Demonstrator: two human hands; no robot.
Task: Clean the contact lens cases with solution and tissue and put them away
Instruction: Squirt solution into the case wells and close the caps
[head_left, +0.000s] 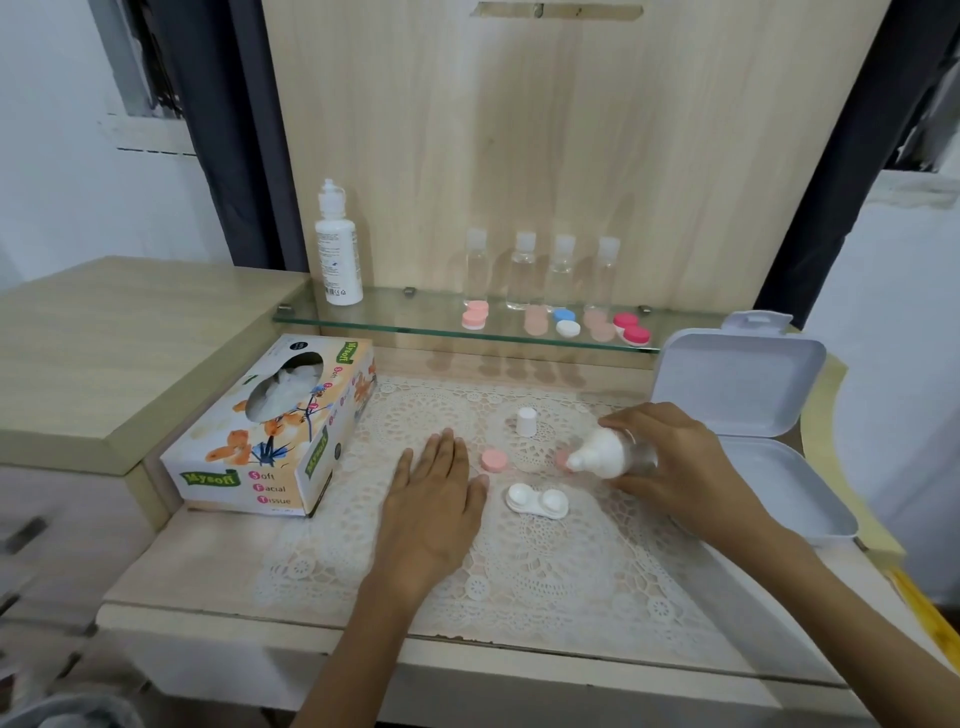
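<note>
**A:** Where is the case now?

**B:** The white lens case lies open on the lace mat, between the two hands; one pink cap is just beside the left hand, and a second pink cap is half hidden behind the nozzle of the small bottle.

**A:** And the hands?

**B:** The right hand has its fingers curled round the small bottle, which is tilted with the nozzle toward the left; the left hand rests flat on the mat, fingers straight, holding nothing.

**A:** How will the case handle?

**B:** I judge it light and stiff, of smooth plastic, probably slippery when wet; it may slide on the lace if nobody steadies it; better to pinch it at the narrow part between the two cups.

**A:** What stands around?

**B:** The bottle's white cap stands upright behind the case and could be knocked; the tissue box is near on the left; the white storage box lies open just behind the right hand; on the glass shelf stand a big solution bottle, four clear bottles and more cases, well apart from the hands.
</note>
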